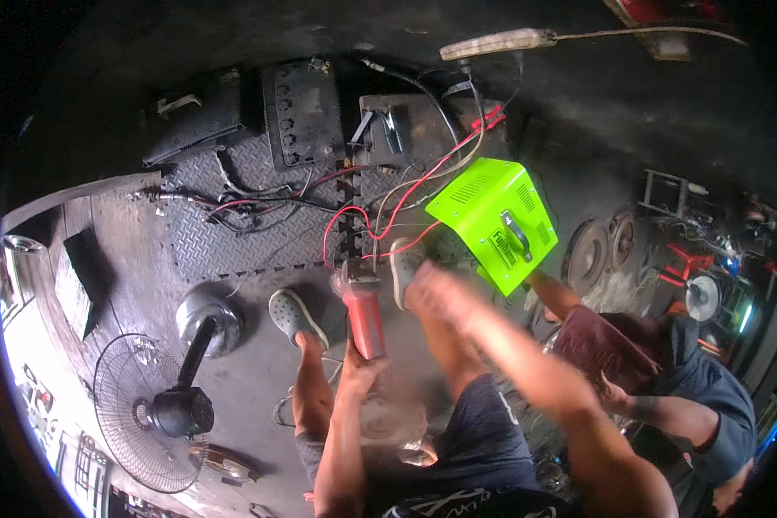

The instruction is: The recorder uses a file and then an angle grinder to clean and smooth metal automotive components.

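Observation:
In my left hand is a red angle grinder, its head pointing away from me and its grip wrapped by my fingers. My right hand is smeared by motion, to the right of the grinder and in front of my right shin; its fingers do not show clearly. A bright green metal box with a dark carrying handle stands tilted beyond my right hand. Red leads trail from near it to a red clamp.
A co-worker sits at the right, one arm reaching behind the green box. A standing fan is at the left. Batteries, black cables and a dark textured mat lie ahead. A white power strip lies farther off.

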Tool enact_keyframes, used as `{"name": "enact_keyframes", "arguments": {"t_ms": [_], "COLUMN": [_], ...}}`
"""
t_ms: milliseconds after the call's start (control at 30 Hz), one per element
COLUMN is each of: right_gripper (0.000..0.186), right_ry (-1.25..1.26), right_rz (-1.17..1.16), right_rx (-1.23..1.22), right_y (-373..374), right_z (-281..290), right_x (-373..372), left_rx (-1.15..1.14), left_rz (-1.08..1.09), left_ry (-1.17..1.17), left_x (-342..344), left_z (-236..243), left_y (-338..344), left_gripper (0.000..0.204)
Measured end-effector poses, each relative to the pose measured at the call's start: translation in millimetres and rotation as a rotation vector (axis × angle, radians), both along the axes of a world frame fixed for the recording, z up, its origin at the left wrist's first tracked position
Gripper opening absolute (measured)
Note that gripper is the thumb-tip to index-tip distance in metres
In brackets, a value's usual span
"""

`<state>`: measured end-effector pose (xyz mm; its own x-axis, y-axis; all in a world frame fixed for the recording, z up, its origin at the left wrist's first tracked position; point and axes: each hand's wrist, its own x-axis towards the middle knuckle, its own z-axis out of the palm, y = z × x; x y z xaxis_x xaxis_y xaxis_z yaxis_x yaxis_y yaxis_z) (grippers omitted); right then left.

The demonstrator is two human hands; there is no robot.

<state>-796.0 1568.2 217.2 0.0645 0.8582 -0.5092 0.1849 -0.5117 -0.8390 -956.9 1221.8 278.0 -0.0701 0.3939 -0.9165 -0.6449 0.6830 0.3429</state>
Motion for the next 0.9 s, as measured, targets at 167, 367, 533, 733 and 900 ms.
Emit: {"name": "enact_keyframes", "arguments": {"t_ms": [167, 367, 533, 733, 900], "right_gripper": [0.036, 0.043, 0.049, 0.05, 0.047], "right_ry": [0.095, 0.172, 0.186, 0.503, 0.719], "right_rz": [0.171, 0.186, 0.181, 0.149, 0.043], "right_rx": [-0.486, -0.683, -0.813, -0.893, -0.924], "right_y": [-203, -271, -308, -340, -368], "right_z": [25, 67, 101, 161, 208], "right_x": [-28, -24, -29, -52, -82], "left_rx": [0.098, 0.057, 0.184, 0.527, 0.481], "left_rz": [-0.148, -0.48, -0.519, -0.497, -0.561], "left_ry": [0.151, 0.263, 0.319, 0.474, 0.419], "left_x": [14, -24, -59, -90, -98], "left_z": [38, 112, 183, 248, 277], "left_y": [-8, -3, -9, -57, -74], "left_gripper": [0.086, 0.104, 0.115, 0.108, 0.096]}}
